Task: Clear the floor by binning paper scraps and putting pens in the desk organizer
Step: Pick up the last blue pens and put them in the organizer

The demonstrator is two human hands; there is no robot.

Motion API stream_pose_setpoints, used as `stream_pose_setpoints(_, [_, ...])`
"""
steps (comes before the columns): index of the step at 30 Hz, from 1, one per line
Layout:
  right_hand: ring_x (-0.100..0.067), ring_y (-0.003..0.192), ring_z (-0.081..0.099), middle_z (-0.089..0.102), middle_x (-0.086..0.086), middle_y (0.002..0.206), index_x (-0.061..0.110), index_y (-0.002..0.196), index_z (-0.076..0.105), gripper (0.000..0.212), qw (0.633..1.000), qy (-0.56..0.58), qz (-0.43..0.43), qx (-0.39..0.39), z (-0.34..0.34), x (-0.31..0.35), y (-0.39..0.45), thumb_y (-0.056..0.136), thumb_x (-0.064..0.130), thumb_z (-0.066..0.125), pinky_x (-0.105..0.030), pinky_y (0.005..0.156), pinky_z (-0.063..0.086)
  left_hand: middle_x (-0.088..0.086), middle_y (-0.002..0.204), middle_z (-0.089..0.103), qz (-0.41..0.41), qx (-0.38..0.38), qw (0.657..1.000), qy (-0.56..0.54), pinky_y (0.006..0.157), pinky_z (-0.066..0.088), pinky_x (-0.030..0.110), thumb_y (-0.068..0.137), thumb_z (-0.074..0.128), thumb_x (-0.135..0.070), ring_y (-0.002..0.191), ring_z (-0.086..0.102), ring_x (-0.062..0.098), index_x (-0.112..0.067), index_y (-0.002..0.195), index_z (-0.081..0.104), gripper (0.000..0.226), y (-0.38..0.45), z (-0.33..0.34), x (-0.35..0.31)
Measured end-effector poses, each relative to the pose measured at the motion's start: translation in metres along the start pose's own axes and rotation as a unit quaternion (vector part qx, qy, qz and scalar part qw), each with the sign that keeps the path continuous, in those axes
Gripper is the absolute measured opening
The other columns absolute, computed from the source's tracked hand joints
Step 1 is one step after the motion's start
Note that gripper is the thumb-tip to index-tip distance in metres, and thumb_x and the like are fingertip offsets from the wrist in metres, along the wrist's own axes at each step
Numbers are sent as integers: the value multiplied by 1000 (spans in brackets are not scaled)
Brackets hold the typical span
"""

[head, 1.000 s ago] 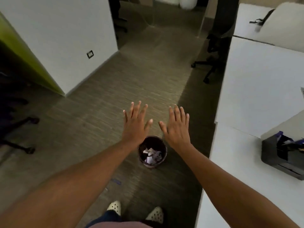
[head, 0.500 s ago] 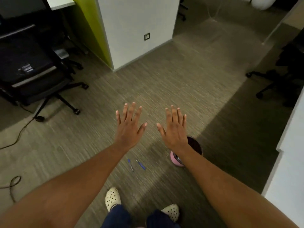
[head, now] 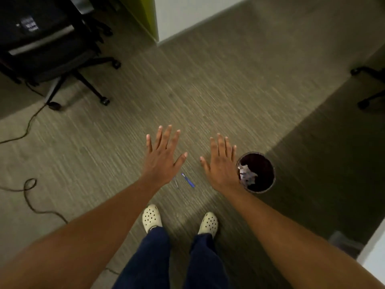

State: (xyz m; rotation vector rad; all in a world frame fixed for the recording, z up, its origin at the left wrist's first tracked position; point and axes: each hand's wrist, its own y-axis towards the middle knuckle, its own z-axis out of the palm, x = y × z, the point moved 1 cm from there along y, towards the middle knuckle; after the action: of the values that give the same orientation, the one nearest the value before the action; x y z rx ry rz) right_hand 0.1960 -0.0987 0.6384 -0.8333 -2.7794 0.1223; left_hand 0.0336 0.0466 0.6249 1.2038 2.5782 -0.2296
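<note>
Both hands, left hand (head: 161,158) and right hand (head: 221,163), are spread flat, palms down, holding nothing. Under them 2 thin blue plastic pens (head: 188,180) lie on the ribbed grey-brown carpet (head: 208,90). Beside the right wrist: round dark wastebasket (head: 268,185) with crumpled white paper scraps (head: 246,174) inside. Black wheeled office chair (head: 52,51) far left.

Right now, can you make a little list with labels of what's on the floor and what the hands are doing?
left hand: open, fingers spread, holding nothing
right hand: open, fingers spread, holding nothing
blue pen: on the carpet between the hands
second pen: beside it, blurry
bin: right of the right hand, paper scraps inside
office chair: far left
</note>
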Motion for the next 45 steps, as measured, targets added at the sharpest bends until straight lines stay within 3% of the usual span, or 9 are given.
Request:
stream_pose_setpoints(4, [-39,159,13,16,-15,171,13,162,26,70,998,-5,6,67,72,-16,2,106,51,42,-63,125,17,6,175,15,-8,44,999,5,128,8,64,103,33,-66,163,7,31,-25,165,18,76,-9,68,23])
stream_pose_setpoints(14, [-36,159,15,18,-12,171,14,162,27,70,990,-15,-21,137,302,-58,13,104,49,46,-62,127,15,8,174,19,-40,132,990,-16,128,3,65,104,35,-65,163,5,31,-23,166,22,76,-42,279,94])
stream_pose_setpoints(25, [-37,160,8,12,-13,172,12,163,22,70,977,-33,-36,207,542,-116,27,107,52,35,-61,128,9,9,175,16,-43,191,981,-9,128,1,65,101,24,-71,163,1,31,-26,165,17,78,-54,514,179])
stream_pose_setpoints(29, [-36,160,8,14,-14,171,14,164,19,71,969,-48,-35,239,588,-131,37,107,54,33,-59,129,10,10,174,17,-55,243,968,-15,129,2,63,100,31,-69,163,6,33,-28,166,19,78,-51,570,186])
stream_pose_setpoints(31, [-36,158,16,22,-14,169,13,163,23,69,965,-55,-34,255,606,-136,46,107,54,34,-56,128,15,13,167,31,-68,255,965,-8,125,21,61,100,37,-66,156,24,37,-27,163,27,75,-44,590,181])
stream_pose_setpoints(33, [-36,146,33,36,-15,158,11,155,35,62,967,-53,-24,249,618,-143,58,107,50,40,-50,121,29,17,145,51,-91,237,967,-16,107,41,57,101,46,-55,134,48,40,-22,155,41,64,-36,605,174])
stream_pose_setpoints(35, [-34,132,45,46,-15,145,7,144,45,53,967,-29,-1,253,629,-149,71,106,44,46,-46,109,41,18,130,59,-136,238,960,-58,93,50,52,102,52,-40,117,59,40,-18,147,49,50,-29,617,169])
stream_pose_setpoints(40, [-31,118,57,54,-16,135,4,132,55,46,950,48,85,295,646,-154,92,104,41,55,-45,100,53,19,118,67,-247,281,920,-115,89,55,46,105,56,-29,109,66,36,-8,127,58,31,-7,641,165])
stream_pose_setpoints(45, [-24,94,62,65,-8,110,14,112,63,29,943,55,82,318,660,-147,102,96,38,70,-34,77,51,22,129,66,-308,292,902,-82,93,58,46,105,56,-19,116,67,37,-2,140,51,39,8,656,165])
